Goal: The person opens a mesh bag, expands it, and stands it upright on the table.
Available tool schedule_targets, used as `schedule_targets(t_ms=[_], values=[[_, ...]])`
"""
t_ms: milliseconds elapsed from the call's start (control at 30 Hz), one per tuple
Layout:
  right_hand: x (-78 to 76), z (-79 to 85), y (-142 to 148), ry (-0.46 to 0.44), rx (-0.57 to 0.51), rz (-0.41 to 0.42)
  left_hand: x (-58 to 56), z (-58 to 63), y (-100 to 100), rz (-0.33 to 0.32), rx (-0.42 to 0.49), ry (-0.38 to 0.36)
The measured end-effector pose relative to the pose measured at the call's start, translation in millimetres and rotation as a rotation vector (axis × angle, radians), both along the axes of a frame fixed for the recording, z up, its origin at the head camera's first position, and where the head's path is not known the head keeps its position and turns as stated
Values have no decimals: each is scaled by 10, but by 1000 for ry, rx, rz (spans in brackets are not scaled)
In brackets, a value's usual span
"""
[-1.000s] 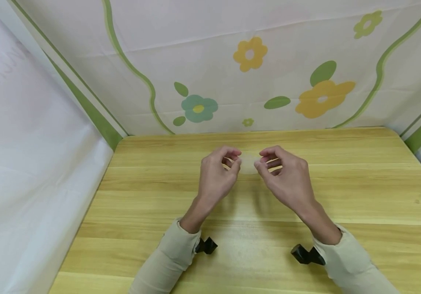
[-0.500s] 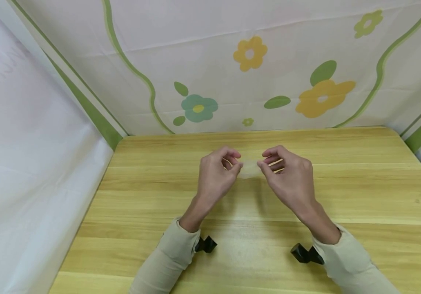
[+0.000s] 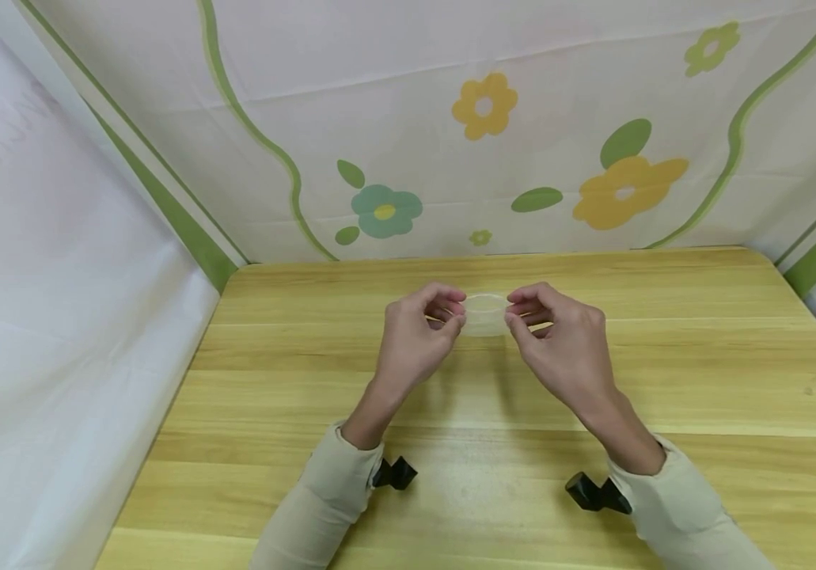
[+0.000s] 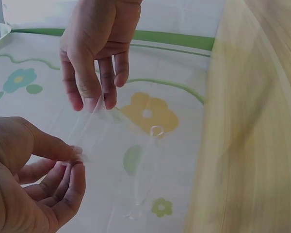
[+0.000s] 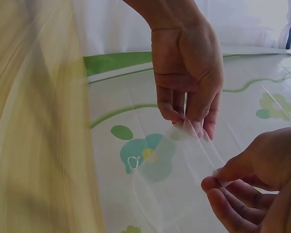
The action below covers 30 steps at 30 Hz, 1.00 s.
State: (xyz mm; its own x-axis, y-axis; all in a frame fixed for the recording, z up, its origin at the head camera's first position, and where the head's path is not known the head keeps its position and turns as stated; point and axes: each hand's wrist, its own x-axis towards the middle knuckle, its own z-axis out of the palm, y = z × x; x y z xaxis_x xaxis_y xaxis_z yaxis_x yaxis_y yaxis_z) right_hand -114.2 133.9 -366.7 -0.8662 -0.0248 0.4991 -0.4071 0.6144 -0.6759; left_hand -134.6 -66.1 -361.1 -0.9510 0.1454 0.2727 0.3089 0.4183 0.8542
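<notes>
Between my hands, above the table, hangs a small see-through white drawstring pouch. My left hand pinches one side of its rim between thumb and fingers. The opposite side is pinched by my right hand. In the head view the rim shows as an oval. Both wrist views show the thin pouch stretched between the fingertips, with a white string loop hanging at its lower part. Its far bottom edge is faint against the cloth.
A wooden table lies under both hands. Behind it hangs a white cloth printed with flowers, and another white sheet covers the left side. Black mounts stick out from both sleeves.
The pouch has tilted so that its oval rim now shows, where before only a faint flat patch was seen. My left hand has shifted slightly left; the right has barely moved.
</notes>
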Motion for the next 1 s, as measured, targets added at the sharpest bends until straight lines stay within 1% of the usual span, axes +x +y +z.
schedule_targets(t_ms=[100, 300, 367, 433, 567, 800, 900, 1000], values=[[9, -14, -21, 16, 8, -4, 5, -5, 14, 27, -34, 44], [7, -54, -51, 75, 25, -20, -8, -53, 28, 72, -102, 193], [3, -63, -53, 93, 41, -36, -16, -69, 28, 81, -117, 220], [0, -67, -51, 103, 57, -50, -20, -77, 27, 85, -124, 223], [-3, -62, -41, 100, 82, -61, -23, -71, 24, 84, -125, 198], [-3, -46, -33, 64, 109, -23, -16, -61, 20, 60, -125, 166], [-12, -62, -45, 44, 99, -5, -6, -58, 30, 57, -122, 171], [-17, -71, -52, 32, 66, -4, -1, -55, 33, 66, -124, 179]])
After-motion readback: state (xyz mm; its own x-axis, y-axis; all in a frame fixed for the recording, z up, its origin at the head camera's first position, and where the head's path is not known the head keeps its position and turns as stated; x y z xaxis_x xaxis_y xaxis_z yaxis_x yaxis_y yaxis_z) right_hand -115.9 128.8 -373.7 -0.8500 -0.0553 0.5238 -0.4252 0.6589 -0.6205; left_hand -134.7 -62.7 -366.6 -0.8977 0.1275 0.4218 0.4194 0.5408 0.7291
